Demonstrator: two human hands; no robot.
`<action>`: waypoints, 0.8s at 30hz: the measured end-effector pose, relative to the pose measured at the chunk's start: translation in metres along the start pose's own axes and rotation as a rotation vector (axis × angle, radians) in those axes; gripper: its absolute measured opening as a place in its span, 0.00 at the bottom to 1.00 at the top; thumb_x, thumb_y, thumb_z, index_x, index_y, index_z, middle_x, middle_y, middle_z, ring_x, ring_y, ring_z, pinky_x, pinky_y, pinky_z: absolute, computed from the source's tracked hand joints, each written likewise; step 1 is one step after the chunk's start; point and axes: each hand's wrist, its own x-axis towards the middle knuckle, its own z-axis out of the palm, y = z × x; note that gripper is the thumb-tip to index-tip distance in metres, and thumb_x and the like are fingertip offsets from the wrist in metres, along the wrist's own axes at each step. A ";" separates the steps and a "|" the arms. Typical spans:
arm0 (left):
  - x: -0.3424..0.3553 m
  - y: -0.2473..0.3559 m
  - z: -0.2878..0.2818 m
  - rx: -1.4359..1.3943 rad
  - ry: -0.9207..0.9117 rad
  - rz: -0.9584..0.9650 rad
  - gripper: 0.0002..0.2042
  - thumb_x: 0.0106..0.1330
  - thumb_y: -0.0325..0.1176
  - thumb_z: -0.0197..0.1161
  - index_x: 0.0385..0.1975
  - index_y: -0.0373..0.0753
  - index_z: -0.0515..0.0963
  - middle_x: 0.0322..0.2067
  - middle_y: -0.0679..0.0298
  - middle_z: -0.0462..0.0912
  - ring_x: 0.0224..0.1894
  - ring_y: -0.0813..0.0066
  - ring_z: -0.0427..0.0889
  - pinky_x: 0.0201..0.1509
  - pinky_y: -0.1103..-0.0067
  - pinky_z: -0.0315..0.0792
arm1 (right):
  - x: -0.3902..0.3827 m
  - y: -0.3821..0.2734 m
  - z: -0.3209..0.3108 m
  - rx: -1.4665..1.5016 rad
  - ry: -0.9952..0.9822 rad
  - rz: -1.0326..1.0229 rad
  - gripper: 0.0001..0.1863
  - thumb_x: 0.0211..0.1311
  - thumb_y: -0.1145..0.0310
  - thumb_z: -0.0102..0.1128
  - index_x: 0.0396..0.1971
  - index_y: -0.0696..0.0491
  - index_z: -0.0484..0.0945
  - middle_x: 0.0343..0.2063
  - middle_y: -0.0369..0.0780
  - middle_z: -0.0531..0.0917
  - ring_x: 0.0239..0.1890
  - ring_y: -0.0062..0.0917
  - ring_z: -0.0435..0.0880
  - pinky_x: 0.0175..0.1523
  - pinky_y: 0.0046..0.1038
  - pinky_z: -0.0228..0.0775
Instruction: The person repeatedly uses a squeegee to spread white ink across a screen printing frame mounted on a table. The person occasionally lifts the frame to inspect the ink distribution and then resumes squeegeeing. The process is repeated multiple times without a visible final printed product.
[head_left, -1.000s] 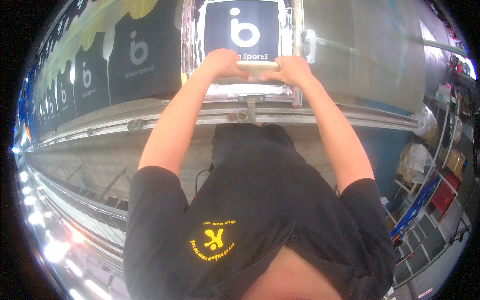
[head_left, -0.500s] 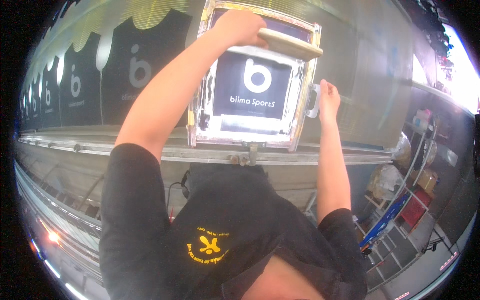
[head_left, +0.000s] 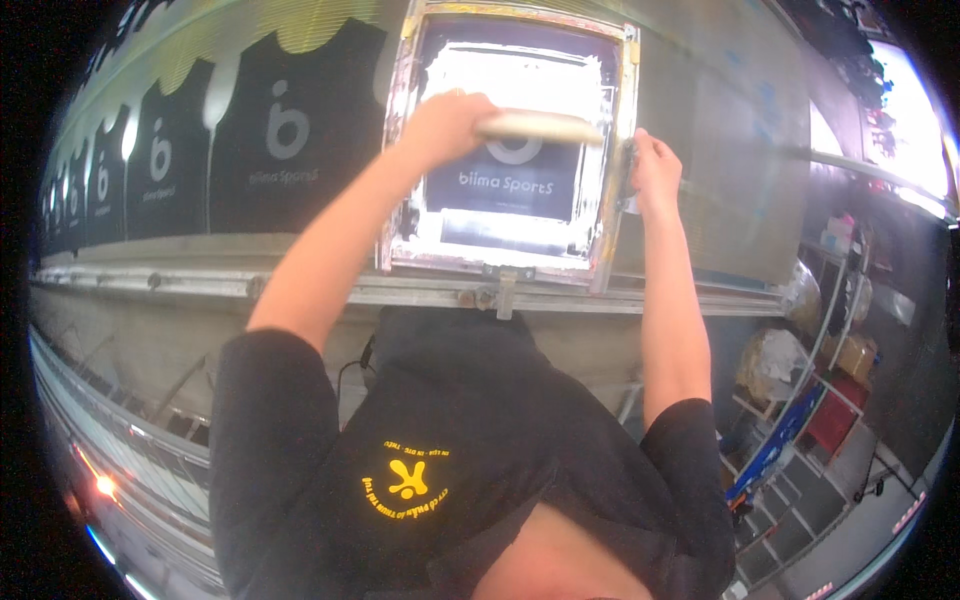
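Observation:
A screen-printing frame (head_left: 627, 90) lies on the long bench in front of me. White ink (head_left: 520, 75) covers the far part of its mesh, and more ink lies along the near end. My left hand (head_left: 452, 125) is closed round the wooden handle of a squeegee (head_left: 545, 127), which stands across the middle of the screen and hides part of the round logo. At the frame's right side, my right hand (head_left: 655, 172) has its fingers curled on a pale side handle (head_left: 631, 203), mostly hidden behind them.
Dark shirt pieces (head_left: 290, 130) with pale logos lie in a row to the left on the bench. A metal rail (head_left: 210, 283) runs along its near edge, with a clamp (head_left: 506, 290) below the frame. A wheeled rack (head_left: 790, 480) with bags stands at lower right.
The squeegee in my left hand has come toward me, from the screen's far end to its middle. White ink now shows behind it. My right hand has closed in on the frame's side.

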 end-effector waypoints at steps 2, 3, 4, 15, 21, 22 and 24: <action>-0.070 0.022 0.025 0.058 0.025 0.054 0.20 0.61 0.28 0.71 0.54 0.50 0.87 0.49 0.63 0.90 0.54 0.58 0.86 0.55 0.61 0.81 | 0.003 0.003 -0.002 0.018 -0.017 -0.028 0.19 0.75 0.58 0.69 0.46 0.62 0.85 0.21 0.31 0.78 0.17 0.13 0.68 0.20 0.24 0.53; -0.102 0.034 0.037 0.080 0.046 0.115 0.23 0.59 0.25 0.69 0.56 0.49 0.86 0.51 0.63 0.89 0.55 0.59 0.86 0.56 0.61 0.80 | 0.005 0.006 -0.004 0.019 -0.013 -0.022 0.18 0.74 0.59 0.69 0.45 0.62 0.86 0.23 0.32 0.80 0.19 0.14 0.70 0.22 0.23 0.56; -0.131 0.044 0.048 0.112 0.012 0.127 0.25 0.57 0.22 0.67 0.57 0.48 0.85 0.53 0.63 0.89 0.56 0.60 0.85 0.57 0.62 0.80 | 0.008 0.008 -0.004 0.015 0.009 -0.024 0.18 0.74 0.59 0.70 0.45 0.62 0.86 0.23 0.32 0.80 0.19 0.14 0.70 0.22 0.23 0.57; -0.191 0.016 -0.006 0.010 0.160 0.176 0.26 0.56 0.25 0.67 0.59 0.41 0.83 0.57 0.59 0.88 0.60 0.59 0.85 0.65 0.65 0.78 | -0.021 -0.017 0.055 0.164 0.144 -0.285 0.17 0.74 0.61 0.70 0.47 0.63 0.86 0.40 0.39 0.89 0.41 0.20 0.85 0.49 0.26 0.77; -0.216 -0.105 -0.103 0.132 0.041 -0.038 0.24 0.55 0.26 0.68 0.56 0.42 0.86 0.56 0.63 0.89 0.61 0.60 0.85 0.65 0.64 0.78 | -0.053 -0.005 0.228 0.190 0.147 -0.353 0.17 0.74 0.61 0.70 0.45 0.62 0.87 0.38 0.39 0.89 0.41 0.20 0.85 0.50 0.26 0.78; -0.218 -0.132 -0.116 0.138 0.021 -0.057 0.25 0.54 0.26 0.67 0.56 0.42 0.86 0.56 0.63 0.89 0.62 0.60 0.84 0.65 0.64 0.78 | -0.058 -0.005 0.255 0.166 0.137 -0.444 0.16 0.74 0.62 0.70 0.46 0.62 0.87 0.38 0.38 0.89 0.39 0.19 0.85 0.47 0.25 0.77; -0.224 -0.187 -0.137 0.158 -0.013 -0.048 0.25 0.54 0.25 0.67 0.56 0.42 0.85 0.56 0.63 0.89 0.62 0.61 0.84 0.64 0.64 0.78 | -0.065 -0.008 0.315 0.228 0.102 -0.285 0.14 0.74 0.63 0.69 0.46 0.61 0.86 0.37 0.37 0.89 0.37 0.18 0.84 0.45 0.24 0.77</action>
